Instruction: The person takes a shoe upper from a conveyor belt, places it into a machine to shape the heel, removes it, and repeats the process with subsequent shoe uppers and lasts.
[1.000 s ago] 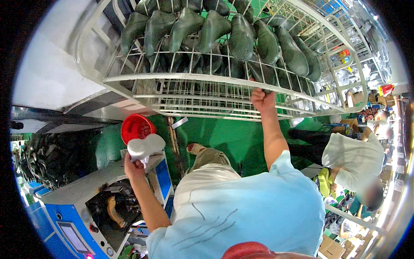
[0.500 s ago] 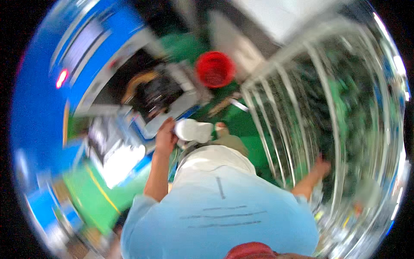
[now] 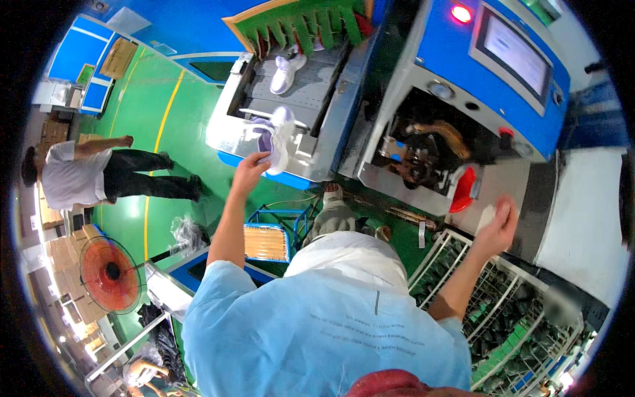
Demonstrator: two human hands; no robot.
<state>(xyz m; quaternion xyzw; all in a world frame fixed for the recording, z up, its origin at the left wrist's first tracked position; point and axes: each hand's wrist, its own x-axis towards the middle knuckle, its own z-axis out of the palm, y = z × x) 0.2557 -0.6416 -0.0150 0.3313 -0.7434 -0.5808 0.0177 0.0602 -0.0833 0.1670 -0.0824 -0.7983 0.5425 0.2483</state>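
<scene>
Held in my left hand (image 3: 251, 171) is a white sneaker (image 3: 283, 142) with a lilac lining, gripped at its collar. It hangs over the near end of a conveyor belt (image 3: 264, 99). Another pale sneaker (image 3: 283, 78) lies farther along that belt, before a green strip curtain (image 3: 304, 30). My right hand (image 3: 499, 228) is raised at the right, near a red bucket (image 3: 465, 188). Its fingers are curled by a small pale piece (image 3: 486, 217), too blurred to name.
A blue machine (image 3: 450, 73) with a screen and a dark opening stands ahead to the right. Beside my right arm is a white wire rack (image 3: 476, 291) of dark items. At left are a blue-framed stool (image 3: 266, 242), a fan (image 3: 112, 272) and a walking person (image 3: 86, 169).
My view has swung round to the right. The sneaker in my left hand is now over the conveyor's end; my right hand has moved from beside the rack toward the red bucket.
</scene>
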